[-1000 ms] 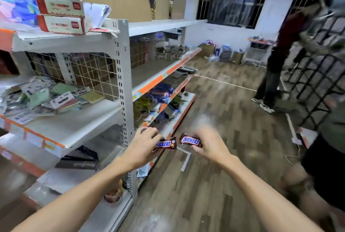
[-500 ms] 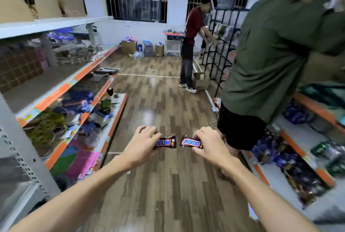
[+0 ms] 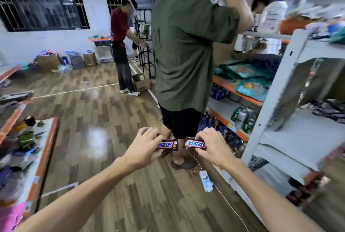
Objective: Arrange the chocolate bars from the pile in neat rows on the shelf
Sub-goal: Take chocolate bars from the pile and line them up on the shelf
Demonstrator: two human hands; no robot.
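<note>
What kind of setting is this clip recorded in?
Probably a mock or small shop being stocked: white metal shelving with orange edge strips holds packaged goods, brown cardboard boxes sit along the far wall, and each hand, left and right, holds a brown Snickers chocolate bar.

Two Snickers bars out front, one in the left hand [image 3: 143, 147] and one in the right hand [image 3: 209, 147], with three other people standing around the wooden floor [image 3: 104, 120].
</note>
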